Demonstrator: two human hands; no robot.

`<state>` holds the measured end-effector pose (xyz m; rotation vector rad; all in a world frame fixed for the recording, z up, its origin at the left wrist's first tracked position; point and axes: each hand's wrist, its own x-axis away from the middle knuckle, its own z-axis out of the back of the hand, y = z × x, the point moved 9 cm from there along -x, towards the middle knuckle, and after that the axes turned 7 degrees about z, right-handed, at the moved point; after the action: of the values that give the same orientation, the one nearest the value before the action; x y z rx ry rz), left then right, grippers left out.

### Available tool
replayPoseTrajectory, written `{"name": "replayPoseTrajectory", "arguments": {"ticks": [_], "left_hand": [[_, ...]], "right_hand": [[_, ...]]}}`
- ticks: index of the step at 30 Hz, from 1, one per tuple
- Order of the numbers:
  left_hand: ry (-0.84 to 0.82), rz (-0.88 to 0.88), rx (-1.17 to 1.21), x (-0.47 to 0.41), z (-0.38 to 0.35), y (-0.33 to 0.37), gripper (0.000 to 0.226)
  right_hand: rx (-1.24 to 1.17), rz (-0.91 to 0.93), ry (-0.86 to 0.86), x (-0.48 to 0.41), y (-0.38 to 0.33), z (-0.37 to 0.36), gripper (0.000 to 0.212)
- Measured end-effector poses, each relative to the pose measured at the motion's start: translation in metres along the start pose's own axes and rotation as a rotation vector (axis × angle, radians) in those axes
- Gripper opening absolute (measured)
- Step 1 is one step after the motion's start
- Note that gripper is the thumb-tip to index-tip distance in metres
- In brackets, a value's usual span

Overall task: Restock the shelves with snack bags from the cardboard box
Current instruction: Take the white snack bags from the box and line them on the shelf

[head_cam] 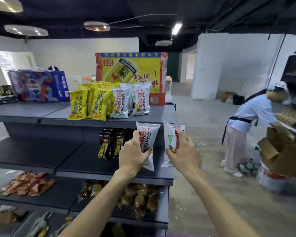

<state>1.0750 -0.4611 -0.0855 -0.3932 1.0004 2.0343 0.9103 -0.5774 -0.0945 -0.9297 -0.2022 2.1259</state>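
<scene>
Left grip (133, 153) holds one white bag (149, 134), right grip (184, 151) its twin (169, 135): placing step. Next, likely, lift both to eleven o'clock beside the white row (121, 103).

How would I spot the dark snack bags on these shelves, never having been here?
Find the grey shelf unit, whose top shelf carries yellow bags and white bags. One shelf down, just left of the left hand gripping a white bag, stand the dark brown bags. Unlike the bright bags above, they are dark with yellow lettering.
</scene>
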Motion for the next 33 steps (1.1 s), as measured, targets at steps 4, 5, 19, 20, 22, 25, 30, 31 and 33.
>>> {"name": "replayPoseTrajectory", "arguments": {"ticks": [4, 5, 19, 20, 22, 25, 30, 31, 33], "left_hand": [[0.058, -0.043, -0.024, -0.04, 0.02, 0.018, 0.052], [0.072, -0.048, -0.031, -0.049, 0.025, 0.021, 0.052], [0.129, -0.051, -0.156, -0.181, 0.027, -0.001, 0.073], [0.129, -0.052, -0.156, -0.188, 0.023, -0.005, 0.074], [0.127, -0.067, -0.168, -0.203, 0.012, -0.012, 0.077], [0.122, -0.092, -0.146, -0.221, -0.012, -0.018, 0.081], [0.142, -0.099, -0.203, -0.233, -0.047, -0.027, 0.089], [0.142, -0.096, -0.202, -0.234, -0.051, -0.028, 0.092], [0.121, -0.078, -0.215, -0.236, -0.059, -0.031, 0.098]], "right_hand": [[-0.002, 0.058, 0.045, -0.038, -0.026, 0.018, 0.068], [-0.003, 0.071, 0.051, -0.047, -0.032, 0.021, 0.068], [0.088, 0.12, 0.072, -0.164, -0.079, -0.003, 0.066], [0.092, 0.115, 0.068, -0.171, -0.079, -0.008, 0.065], [0.112, 0.102, 0.061, -0.183, -0.079, -0.02, 0.064], [0.136, 0.069, 0.058, -0.197, -0.071, -0.036, 0.063], [0.189, 0.022, 0.05, -0.211, -0.052, -0.053, 0.065], [0.193, 0.009, 0.045, -0.214, -0.049, -0.057, 0.066], [0.198, -0.008, 0.038, -0.221, -0.044, -0.063, 0.066]]}}
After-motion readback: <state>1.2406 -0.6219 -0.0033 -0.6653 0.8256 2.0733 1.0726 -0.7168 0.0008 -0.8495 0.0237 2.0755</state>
